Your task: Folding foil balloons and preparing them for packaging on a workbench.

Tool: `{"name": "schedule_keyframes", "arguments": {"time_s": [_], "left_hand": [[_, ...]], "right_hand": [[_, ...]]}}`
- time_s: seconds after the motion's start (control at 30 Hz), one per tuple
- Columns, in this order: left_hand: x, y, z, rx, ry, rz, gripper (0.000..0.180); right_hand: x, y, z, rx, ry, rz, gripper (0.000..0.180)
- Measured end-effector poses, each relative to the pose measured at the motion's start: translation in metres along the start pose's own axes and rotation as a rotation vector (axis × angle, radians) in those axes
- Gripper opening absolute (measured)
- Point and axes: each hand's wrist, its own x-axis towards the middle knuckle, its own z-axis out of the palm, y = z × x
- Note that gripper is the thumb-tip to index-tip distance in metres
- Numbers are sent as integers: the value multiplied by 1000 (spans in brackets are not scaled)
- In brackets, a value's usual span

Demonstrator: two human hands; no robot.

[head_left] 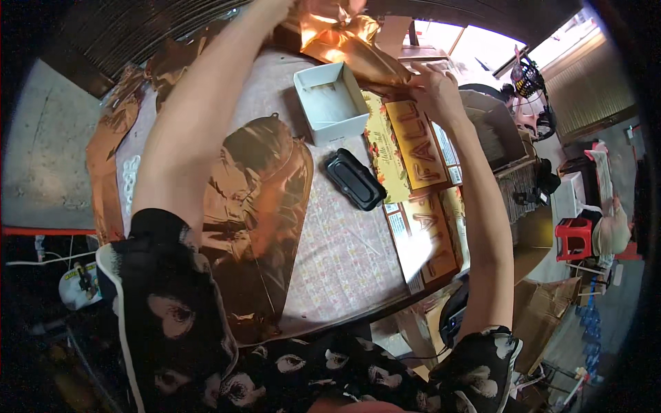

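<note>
A shiny copper-coloured foil balloon (358,55), flat and creased, stretches across the far side of the table. The fingers of my right hand (439,95) pinch its right end. My left arm reaches far forward to the same foil, and my left hand (284,7) is mostly cut off by the upper edge, its fingers not shown clearly. Another flat copper foil balloon (258,199) lies beside my left forearm. Between my arms stand an open white box (334,131) and a black oblong plastic case (355,179).
Printed yellow and orange packages (416,148) lie along the table's right side. More copper foil (107,151) hangs over the left edge. A patterned cloth (344,261) covers the table. Beyond it are a cardboard box (485,127) and a red stool (573,237).
</note>
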Motion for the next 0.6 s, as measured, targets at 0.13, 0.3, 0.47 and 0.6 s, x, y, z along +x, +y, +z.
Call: {"name": "schedule_keyframes", "arguments": {"time_s": [0.13,0.3,0.47,0.6], "left_hand": [[15,-2,-21,15,-139,147,21],[18,18,-30,185,-218,245,24],[27,50,-76,267,-110,392,25],[109,116,-218,319,322,371,26]], "right_hand": [[51,-39,-21,281,-164,104,56],[107,-47,44,-50,-297,-258,48],[77,-39,63,60,-468,-38,52],[112,-81,63,71,-382,-126,54]]}}
